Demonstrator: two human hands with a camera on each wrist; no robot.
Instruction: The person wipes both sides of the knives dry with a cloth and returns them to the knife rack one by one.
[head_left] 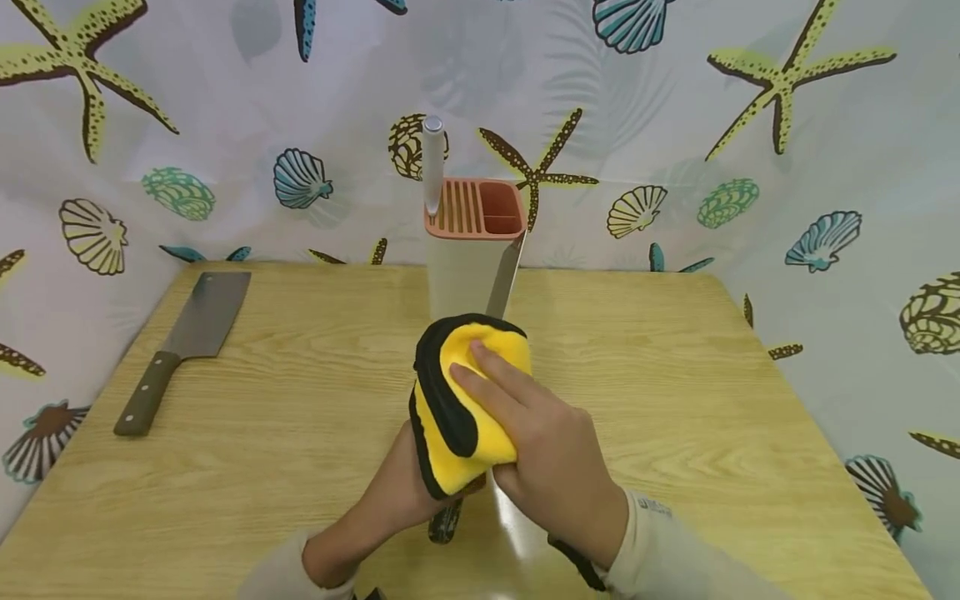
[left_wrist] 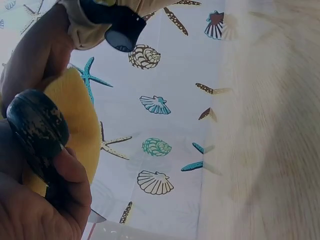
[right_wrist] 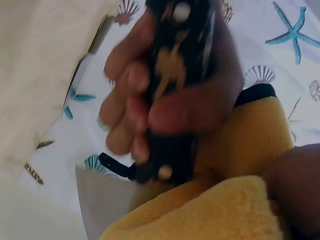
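Observation:
My left hand (head_left: 405, 483) grips the black, worn, riveted handle (right_wrist: 175, 70) of a knife. The knife's blade (head_left: 507, 277) points away from me, and its tip end shows beyond a folded yellow cloth (head_left: 495, 350) with black edging. With the thumb low and the fingers on top, my right hand (head_left: 558, 454) holds the cloth around the blade. The cloth hides the middle of the blade. In the left wrist view, the handle's butt (left_wrist: 37, 122) sticks out of the left fist, close to the right hand (left_wrist: 37, 55).
A cleaver (head_left: 206, 312) with a brown handle lies on the left of the wooden table (head_left: 660, 375). Behind the cloth stands a white knife block (head_left: 457, 279) with an orange-pink slotted top. One white-handled tool (head_left: 432, 167) stands in it. A patterned sheet (head_left: 360, 225) surrounds the table.

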